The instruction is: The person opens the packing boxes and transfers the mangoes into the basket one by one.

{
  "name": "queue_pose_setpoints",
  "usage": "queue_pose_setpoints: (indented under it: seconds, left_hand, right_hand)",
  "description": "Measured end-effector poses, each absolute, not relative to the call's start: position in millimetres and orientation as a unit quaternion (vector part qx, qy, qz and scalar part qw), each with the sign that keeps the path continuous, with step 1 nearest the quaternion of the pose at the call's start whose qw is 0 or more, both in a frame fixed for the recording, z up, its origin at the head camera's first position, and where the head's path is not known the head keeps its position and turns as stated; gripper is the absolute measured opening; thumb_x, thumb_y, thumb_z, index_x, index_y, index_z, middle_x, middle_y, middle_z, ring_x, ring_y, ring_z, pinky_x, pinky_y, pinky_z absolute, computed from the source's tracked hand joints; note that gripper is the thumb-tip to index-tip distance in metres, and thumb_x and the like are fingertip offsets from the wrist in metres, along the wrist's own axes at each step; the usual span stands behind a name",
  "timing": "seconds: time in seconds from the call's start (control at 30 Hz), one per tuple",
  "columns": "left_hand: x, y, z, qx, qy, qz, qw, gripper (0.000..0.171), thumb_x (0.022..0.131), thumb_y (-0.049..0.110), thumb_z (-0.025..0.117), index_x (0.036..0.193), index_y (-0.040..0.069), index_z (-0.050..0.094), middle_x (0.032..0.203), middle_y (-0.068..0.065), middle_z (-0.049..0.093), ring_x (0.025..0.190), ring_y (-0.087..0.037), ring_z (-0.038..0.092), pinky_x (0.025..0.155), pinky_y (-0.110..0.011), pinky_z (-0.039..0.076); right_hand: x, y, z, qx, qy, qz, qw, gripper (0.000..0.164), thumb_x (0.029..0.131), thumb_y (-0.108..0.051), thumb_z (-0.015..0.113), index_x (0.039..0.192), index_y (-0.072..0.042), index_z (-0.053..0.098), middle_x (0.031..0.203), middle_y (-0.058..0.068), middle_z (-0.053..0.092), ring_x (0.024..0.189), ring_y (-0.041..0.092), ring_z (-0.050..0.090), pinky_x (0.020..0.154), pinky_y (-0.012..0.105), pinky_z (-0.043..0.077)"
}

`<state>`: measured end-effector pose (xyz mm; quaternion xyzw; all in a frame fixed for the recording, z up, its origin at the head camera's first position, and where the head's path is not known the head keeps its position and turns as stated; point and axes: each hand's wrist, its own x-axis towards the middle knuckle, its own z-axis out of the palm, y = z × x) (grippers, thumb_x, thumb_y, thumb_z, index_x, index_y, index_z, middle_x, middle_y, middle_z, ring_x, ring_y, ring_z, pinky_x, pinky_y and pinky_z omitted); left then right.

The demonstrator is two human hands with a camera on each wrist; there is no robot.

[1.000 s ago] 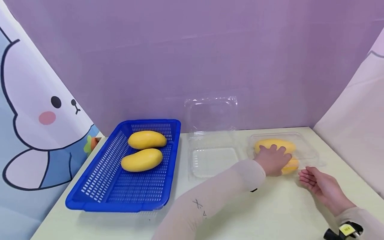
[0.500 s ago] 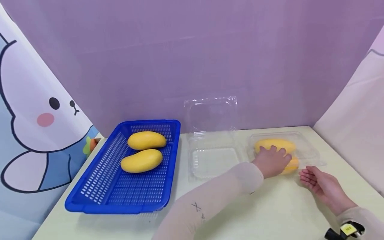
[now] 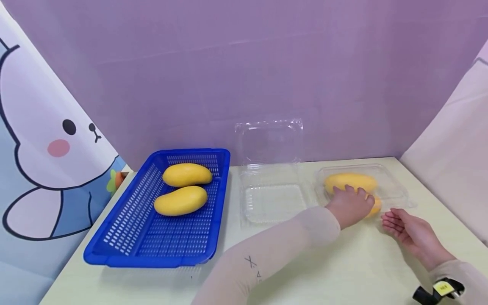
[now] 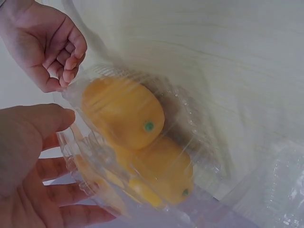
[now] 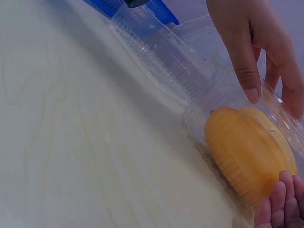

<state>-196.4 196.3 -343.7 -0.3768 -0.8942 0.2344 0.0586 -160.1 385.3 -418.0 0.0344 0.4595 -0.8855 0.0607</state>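
Observation:
Over the closed clear plastic clamshell container [image 3: 394, 186] at the table's right, my left hand [image 3: 350, 206] rests its spread fingers on the lid. Two yellow mangoes lie inside: a rear mango [image 3: 350, 181] and a front mango [image 3: 375, 206], the front one partly hidden by that hand. In the left wrist view, green dots mark both mangoes' ends through the plastic. My right hand [image 3: 415, 239], palm side up with fingers curled, pinches the container's near right corner between thumb and index finger.
An open empty clamshell [image 3: 272, 203] stands mid-table, its lid [image 3: 270, 142] upright against the purple backdrop. Left of it, a blue perforated basket [image 3: 152, 260] holds two more mangoes [image 3: 181, 201]. My left sleeve [image 3: 274, 254] crosses the table's front.
My left hand has shifted slightly right and toward the front on the lid. The right hand stays at the corner. The head view has tilted a little.

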Motion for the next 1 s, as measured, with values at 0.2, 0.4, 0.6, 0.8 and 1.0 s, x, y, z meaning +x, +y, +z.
queue_pose_setpoints:
  seconds: [0.2, 0.4, 0.6, 0.8, 1.0]
  left_hand:
    - [-195.9, 199.3, -344.5, -0.382, -0.892, 0.233, 0.057, 0.042, 0.105, 0.024, 0.026, 0.145, 0.036, 0.028, 0.141, 0.007, 0.04, 0.127, -0.022, 0.044, 0.093, -0.042, 0.047]
    - [-194.5, 199.4, -343.1, -0.376, -0.902, 0.205, 0.053, 0.043, 0.104, 0.022, 0.033, 0.143, 0.037, 0.028, 0.14, 0.008, 0.041, 0.127, -0.023, 0.043, 0.093, -0.043, 0.046]
    - [-193.2, 197.9, -341.6, -0.359, -0.911, 0.199, 0.035, 0.047, 0.102, 0.025, 0.038, 0.145, 0.04, 0.025, 0.146, 0.005, 0.035, 0.132, -0.023, 0.038, 0.097, -0.043, 0.044]
    - [-194.8, 197.9, -340.9, -0.356, -0.912, 0.205, 0.018, 0.048, 0.104, 0.022, 0.033, 0.146, 0.04, 0.019, 0.149, 0.001, 0.033, 0.134, -0.024, 0.036, 0.099, -0.043, 0.042]
    - [-199.4, 198.6, -340.3, -0.375, -0.904, 0.206, 0.028, 0.045, 0.104, 0.02, 0.03, 0.145, 0.036, 0.024, 0.144, -0.001, 0.041, 0.127, -0.027, 0.044, 0.096, -0.044, 0.045]
  right_hand:
    - [-159.3, 387.0, -419.6, 0.034, 0.46, -0.885, 0.064, 0.037, 0.1, -0.008, 0.039, 0.082, 0.0, 0.07, 0.08, 0.01, 0.07, 0.075, 0.018, 0.069, 0.072, 0.028, 0.056]
    - [-159.1, 386.3, -417.4, 0.035, 0.466, -0.882, 0.061, 0.037, 0.1, -0.008, 0.04, 0.082, -0.001, 0.07, 0.079, 0.01, 0.07, 0.075, 0.018, 0.069, 0.071, 0.027, 0.056]
    - [-158.3, 382.6, -413.1, 0.048, 0.484, -0.872, 0.063, 0.036, 0.1, -0.008, 0.041, 0.081, -0.002, 0.071, 0.079, 0.009, 0.07, 0.074, 0.017, 0.069, 0.07, 0.027, 0.056]
    - [-157.4, 380.4, -413.0, 0.039, 0.484, -0.872, 0.059, 0.035, 0.1, -0.008, 0.041, 0.082, -0.002, 0.071, 0.079, 0.009, 0.071, 0.074, 0.017, 0.069, 0.071, 0.026, 0.056]
    - [-157.0, 378.1, -411.5, 0.051, 0.493, -0.867, 0.052, 0.034, 0.099, -0.006, 0.042, 0.081, -0.002, 0.071, 0.079, 0.008, 0.07, 0.074, 0.017, 0.068, 0.071, 0.026, 0.056]
